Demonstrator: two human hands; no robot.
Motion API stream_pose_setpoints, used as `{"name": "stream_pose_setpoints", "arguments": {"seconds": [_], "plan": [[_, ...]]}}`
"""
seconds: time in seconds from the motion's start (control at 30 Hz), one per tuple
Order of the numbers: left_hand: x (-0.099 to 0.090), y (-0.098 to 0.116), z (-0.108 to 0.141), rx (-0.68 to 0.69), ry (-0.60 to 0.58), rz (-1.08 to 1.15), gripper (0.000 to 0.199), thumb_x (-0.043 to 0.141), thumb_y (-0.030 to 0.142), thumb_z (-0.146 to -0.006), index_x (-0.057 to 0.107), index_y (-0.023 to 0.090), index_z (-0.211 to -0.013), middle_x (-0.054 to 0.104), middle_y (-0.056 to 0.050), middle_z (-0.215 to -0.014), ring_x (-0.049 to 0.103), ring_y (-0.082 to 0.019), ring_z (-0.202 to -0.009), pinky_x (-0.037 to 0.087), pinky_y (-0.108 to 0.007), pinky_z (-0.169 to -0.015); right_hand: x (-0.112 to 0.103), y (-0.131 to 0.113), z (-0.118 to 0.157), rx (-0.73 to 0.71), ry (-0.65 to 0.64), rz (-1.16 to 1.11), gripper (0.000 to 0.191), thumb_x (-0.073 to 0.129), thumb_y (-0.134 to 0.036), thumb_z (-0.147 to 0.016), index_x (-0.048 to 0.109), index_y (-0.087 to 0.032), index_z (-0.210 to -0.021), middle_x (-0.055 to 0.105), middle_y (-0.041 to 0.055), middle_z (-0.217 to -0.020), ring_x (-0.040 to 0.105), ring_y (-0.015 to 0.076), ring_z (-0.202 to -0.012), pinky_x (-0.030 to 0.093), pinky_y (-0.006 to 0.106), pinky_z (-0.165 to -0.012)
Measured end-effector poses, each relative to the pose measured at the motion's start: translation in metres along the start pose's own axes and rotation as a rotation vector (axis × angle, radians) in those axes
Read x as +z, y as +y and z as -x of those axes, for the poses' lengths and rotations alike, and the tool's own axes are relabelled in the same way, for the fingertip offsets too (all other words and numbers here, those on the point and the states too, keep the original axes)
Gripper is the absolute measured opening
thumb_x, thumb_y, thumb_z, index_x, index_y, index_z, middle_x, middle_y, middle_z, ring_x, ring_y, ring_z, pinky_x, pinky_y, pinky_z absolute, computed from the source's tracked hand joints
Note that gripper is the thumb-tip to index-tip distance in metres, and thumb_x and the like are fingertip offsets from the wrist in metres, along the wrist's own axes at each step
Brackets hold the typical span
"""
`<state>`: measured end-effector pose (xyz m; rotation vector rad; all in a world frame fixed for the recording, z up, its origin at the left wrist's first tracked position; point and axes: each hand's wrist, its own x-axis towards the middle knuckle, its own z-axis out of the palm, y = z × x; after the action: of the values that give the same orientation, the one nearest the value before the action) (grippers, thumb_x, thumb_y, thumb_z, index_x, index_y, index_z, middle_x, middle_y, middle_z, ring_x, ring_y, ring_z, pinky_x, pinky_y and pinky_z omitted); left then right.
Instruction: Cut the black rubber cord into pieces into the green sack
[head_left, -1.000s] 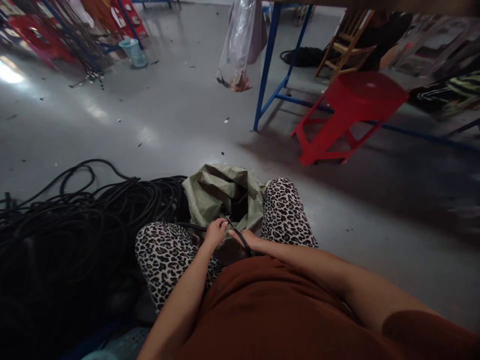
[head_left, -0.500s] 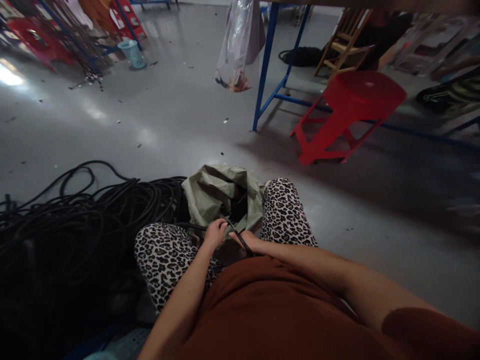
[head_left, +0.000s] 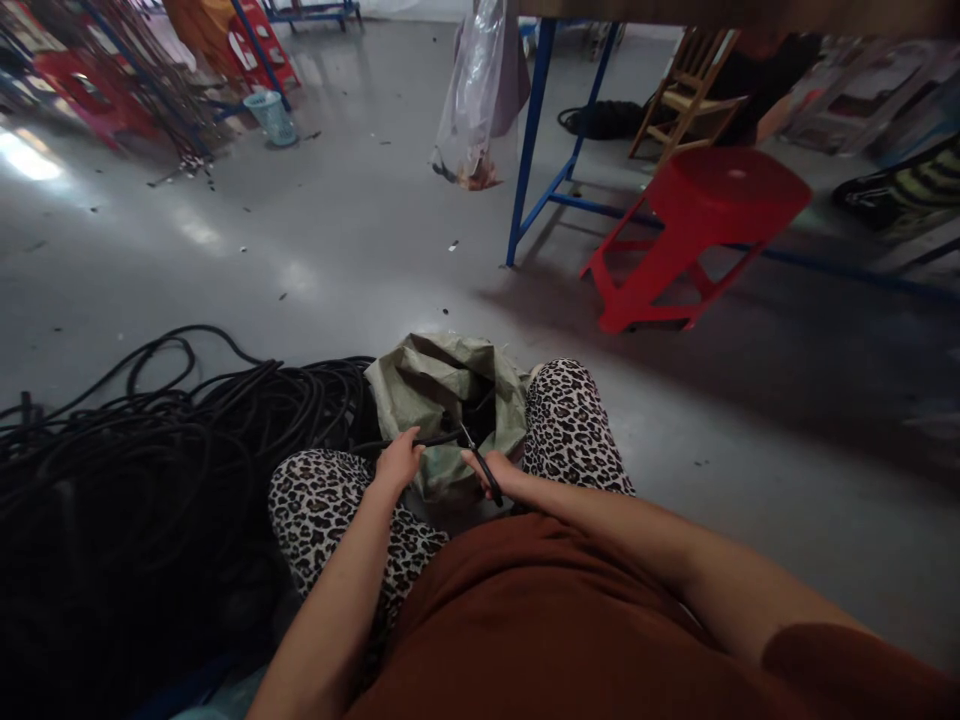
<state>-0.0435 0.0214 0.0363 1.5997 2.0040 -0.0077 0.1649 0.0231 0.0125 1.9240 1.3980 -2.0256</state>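
Observation:
My left hand (head_left: 400,462) is closed around a black rubber cord (head_left: 439,438), whose end sticks out to the right over the sack. In my right hand (head_left: 491,472) is a pair of scissors (head_left: 491,482) with black handles, its metal blades pointing up toward the cord's end. An olive woven sack (head_left: 405,385) stands open between my knees, with dark pieces inside that I cannot make out. The cord runs back left toward a large pile of black cord (head_left: 225,420) beside my left leg.
A red plastic stool (head_left: 720,200) stands ahead on the right, by a blue-legged table (head_left: 525,150). A clear plastic bag (head_left: 476,110) hangs from the table. A light blue basket (head_left: 271,118) is far left. Behind the stool are a wooden chair (head_left: 694,85) and a seated person.
My left hand has moved left, away from my right hand, and a length of cord now shows between them. The scissors stay in my right hand.

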Motion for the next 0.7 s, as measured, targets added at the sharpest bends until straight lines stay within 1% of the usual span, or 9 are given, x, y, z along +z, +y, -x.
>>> {"name": "stream_pose_setpoints", "arguments": {"seconds": [0.1,0.17,0.27,0.33,0.43,0.5,0.57,0.63,0.7], "plan": [[-0.013,-0.009,-0.004,-0.012,0.002,-0.098,0.045,0.053,0.021,-0.087,0.051,0.022,-0.132,0.058,-0.011,-0.134,0.058,-0.023,-0.118,0.045,-0.032,-0.099,0.002,-0.009,-0.001,-0.028,-0.013,0.000,0.059,0.046,-0.068,-0.087,0.049,-0.016,-0.060,0.048,-0.0017,-0.044,0.047,0.0100,-0.032,0.039,0.019,-0.034],[-0.023,-0.013,-0.005,-0.014,0.016,-0.181,0.042,0.053,0.021,-0.086,0.055,0.023,-0.129,0.059,-0.011,-0.131,0.061,-0.023,-0.113,0.047,-0.032,-0.094,0.003,-0.015,-0.002,-0.030,-0.017,0.005,0.059,0.047,-0.069,-0.086,0.050,-0.016,-0.061,0.048,-0.0012,-0.044,0.048,0.0106,-0.033,0.039,0.018,-0.034],[-0.039,-0.018,-0.005,-0.008,0.041,-0.309,0.037,0.047,0.021,-0.088,0.059,0.024,-0.123,0.062,-0.010,-0.122,0.066,-0.021,-0.099,0.049,-0.031,-0.086,0.005,-0.022,-0.004,-0.047,-0.019,0.026,0.060,0.045,-0.070,-0.087,0.053,-0.015,-0.064,0.051,0.0001,-0.046,0.051,0.0117,-0.033,0.040,0.020,-0.035],[-0.051,-0.019,-0.003,0.015,0.078,-0.377,0.036,0.044,0.022,-0.090,0.060,0.024,-0.122,0.061,-0.010,-0.121,0.066,-0.021,-0.095,0.049,-0.031,-0.082,0.008,-0.025,-0.005,-0.081,-0.015,0.063,0.061,0.043,-0.070,-0.087,0.055,-0.015,-0.065,0.053,0.0009,-0.047,0.052,0.0127,-0.034,0.042,0.021,-0.037],[-0.069,-0.020,0.001,0.100,0.196,-0.473,0.033,0.045,0.024,-0.090,0.063,0.024,-0.117,0.059,-0.011,-0.124,0.059,-0.026,-0.107,0.047,-0.036,-0.087,0.011,-0.031,-0.004,-0.134,-0.007,0.088,0.061,0.043,-0.071,-0.087,0.057,-0.015,-0.066,0.054,0.0011,-0.048,0.052,0.0134,-0.035,0.043,0.022,-0.039],[-0.080,-0.020,0.005,0.157,0.297,-0.513,0.031,0.047,0.025,-0.089,0.064,0.024,-0.115,0.057,-0.011,-0.129,0.052,-0.030,-0.117,0.043,-0.042,-0.093,0.012,-0.037,-0.002,-0.169,-0.005,0.062,0.060,0.045,-0.070,-0.086,0.057,-0.015,-0.067,0.053,0.0000,-0.047,0.051,0.0125,-0.036,0.042,0.021,-0.039],[-0.090,-0.022,0.007,0.199,0.360,-0.508,0.031,0.046,0.025,-0.090,0.064,0.025,-0.115,0.055,-0.011,-0.133,0.047,-0.030,-0.123,0.037,-0.046,-0.100,0.012,-0.043,0.002,-0.201,-0.011,0.014,0.057,0.046,-0.068,-0.087,0.056,-0.015,-0.068,0.051,-0.0016,-0.046,0.050,0.0113,-0.036,0.041,0.020,-0.038],[-0.100,-0.025,0.009,0.224,0.346,-0.483,0.031,0.043,0.026,-0.092,0.062,0.025,-0.117,0.058,-0.010,-0.130,0.050,-0.027,-0.120,0.033,-0.045,-0.104,0.010,-0.050,0.005,-0.229,-0.030,-0.048,0.053,0.047,-0.065,-0.089,0.055,-0.015,-0.070,0.049,-0.0029,-0.045,0.049,0.0107,-0.036,0.039,0.019,-0.036],[-0.110,-0.028,0.009,0.239,0.282,-0.473,0.033,0.042,0.028,-0.093,0.060,0.026,-0.121,0.063,-0.009,-0.121,0.054,-0.024,-0.113,0.034,-0.042,-0.103,0.008,-0.056,0.007,-0.232,-0.051,-0.122,0.050,0.047,-0.061,-0.091,0.054,-0.015,-0.071,0.047,-0.0041,-0.045,0.047,0.0102,-0.035,0.039,0.019,-0.035]]}}
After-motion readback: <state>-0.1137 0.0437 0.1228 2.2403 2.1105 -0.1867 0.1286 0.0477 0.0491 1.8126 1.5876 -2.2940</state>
